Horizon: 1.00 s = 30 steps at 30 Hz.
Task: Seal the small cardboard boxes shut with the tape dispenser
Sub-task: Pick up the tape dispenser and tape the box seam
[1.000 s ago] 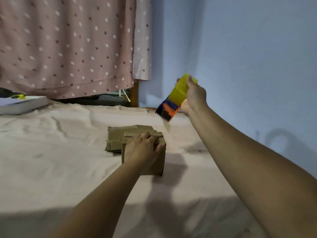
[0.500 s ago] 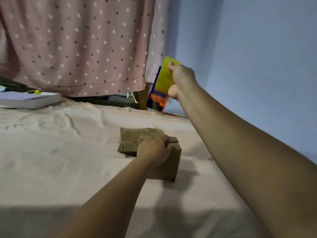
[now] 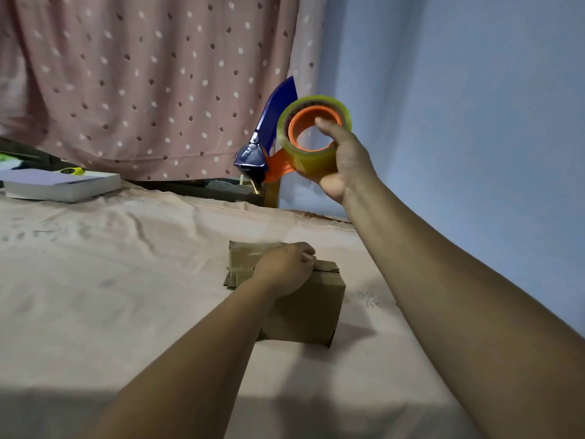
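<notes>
A small brown cardboard box (image 3: 308, 307) stands on the pink bedsheet (image 3: 110, 296) in the middle. My left hand (image 3: 285, 272) rests on its top, fingers curled over the closed flaps. Behind it lies a flatter pile of cardboard (image 3: 242, 264). My right hand (image 3: 343, 160) holds the tape dispenser (image 3: 297, 134) in the air well above and behind the box, thumb inside the orange core of the yellowish tape roll. The dispenser's blue blade end points left and down.
A white flat box (image 3: 63, 185) with a small yellow-green item on it lies at the far left of the bed. A dotted pink curtain (image 3: 142, 83) hangs behind; a blue wall (image 3: 459, 122) runs along the right side.
My right hand has lifted the tape dispenser higher and turned it, so the roll's open orange core now faces me. My left hand stays on the box top.
</notes>
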Each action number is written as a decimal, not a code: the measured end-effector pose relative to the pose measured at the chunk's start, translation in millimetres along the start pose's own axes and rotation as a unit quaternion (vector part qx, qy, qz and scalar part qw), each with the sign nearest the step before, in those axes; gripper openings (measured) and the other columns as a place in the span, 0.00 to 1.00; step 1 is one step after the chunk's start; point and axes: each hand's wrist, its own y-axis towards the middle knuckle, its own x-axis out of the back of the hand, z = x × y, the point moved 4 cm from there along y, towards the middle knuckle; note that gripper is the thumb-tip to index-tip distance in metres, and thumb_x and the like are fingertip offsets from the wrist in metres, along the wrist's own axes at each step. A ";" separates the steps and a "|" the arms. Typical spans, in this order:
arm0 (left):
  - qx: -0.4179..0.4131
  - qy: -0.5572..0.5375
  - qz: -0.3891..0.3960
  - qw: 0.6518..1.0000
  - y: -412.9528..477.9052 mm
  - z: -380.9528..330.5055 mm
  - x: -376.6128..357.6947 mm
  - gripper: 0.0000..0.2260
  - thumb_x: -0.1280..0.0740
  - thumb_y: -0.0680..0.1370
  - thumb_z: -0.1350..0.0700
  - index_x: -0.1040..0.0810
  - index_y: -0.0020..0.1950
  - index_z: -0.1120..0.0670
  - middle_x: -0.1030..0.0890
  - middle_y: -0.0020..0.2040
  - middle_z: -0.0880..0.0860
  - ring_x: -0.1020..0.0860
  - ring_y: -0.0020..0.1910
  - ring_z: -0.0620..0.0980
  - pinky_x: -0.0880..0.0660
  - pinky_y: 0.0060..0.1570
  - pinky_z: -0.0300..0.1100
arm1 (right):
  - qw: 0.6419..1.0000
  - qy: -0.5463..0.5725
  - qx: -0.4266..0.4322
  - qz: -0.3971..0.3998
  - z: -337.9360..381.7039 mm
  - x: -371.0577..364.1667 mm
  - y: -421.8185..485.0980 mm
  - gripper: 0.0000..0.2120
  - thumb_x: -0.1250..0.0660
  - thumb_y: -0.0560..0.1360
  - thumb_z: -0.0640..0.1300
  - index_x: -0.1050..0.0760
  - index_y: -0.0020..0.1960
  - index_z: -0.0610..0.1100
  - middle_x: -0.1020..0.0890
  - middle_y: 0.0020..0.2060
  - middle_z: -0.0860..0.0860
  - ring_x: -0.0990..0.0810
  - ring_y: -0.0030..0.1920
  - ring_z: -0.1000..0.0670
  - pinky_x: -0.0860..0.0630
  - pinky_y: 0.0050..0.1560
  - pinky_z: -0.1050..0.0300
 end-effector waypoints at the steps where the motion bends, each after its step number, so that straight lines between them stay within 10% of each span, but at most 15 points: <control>1: -0.004 0.006 0.008 1.000 1.0 0.1 -0.6 0.14 0.42 0.81 0.51 0.27 0.66 0.46 0.22 0.62 0.48 0.25 0.56 0.48 0.28 0.51 0.40 | 1.000 0.019 0.004 0.012 0.6 1.8 -2.5 0.13 0.31 0.73 0.42 0.27 0.56 0.45 0.21 0.52 0.42 0.21 0.54 0.39 0.23 0.55 0.41; 8: 0.002 -0.056 0.019 0.998 -1.6 0.8 0.1 0.18 0.40 0.80 0.49 0.34 0.71 0.43 0.24 0.63 0.47 0.27 0.54 0.47 0.29 0.52 0.41 | 0.998 -0.039 0.029 -0.042 -5.2 29.3 -5.4 0.12 0.36 0.77 0.46 0.33 0.58 0.47 0.28 0.45 0.49 0.25 0.51 0.48 0.24 0.55 0.44; 14: 0.005 -0.105 0.053 0.993 -5.7 3.6 2.5 0.22 0.40 0.81 0.48 0.41 0.74 0.43 0.22 0.63 0.45 0.26 0.59 0.48 0.37 0.53 0.40 | 0.994 -0.074 -0.028 -0.078 -8.0 61.1 -10.7 0.09 0.40 0.78 0.55 0.31 0.48 0.49 0.32 0.36 0.48 0.32 0.30 0.52 0.33 0.25 0.64; 21: -0.015 -0.151 0.074 0.986 -8.4 -3.6 5.6 0.44 0.50 0.66 0.24 0.56 0.77 0.41 0.32 0.73 0.48 0.38 0.74 0.55 0.44 0.72 0.60 | 0.996 -0.019 -0.050 -0.074 -24.7 89.0 -22.9 0.15 0.38 0.80 0.51 0.33 0.63 0.46 0.21 0.49 0.44 0.19 0.48 0.46 0.19 0.41 0.55; 30: -0.006 -0.280 0.028 0.960 -10.0 -3.0 8.6 0.29 0.56 0.78 0.34 0.52 0.77 0.42 0.33 0.72 0.51 0.34 0.71 0.52 0.40 0.70 0.51 | 0.963 0.165 -0.120 -0.178 -80.3 101.3 -42.4 0.08 0.35 0.77 0.37 0.27 0.56 0.38 0.19 0.51 0.39 0.18 0.42 0.46 0.18 0.33 0.57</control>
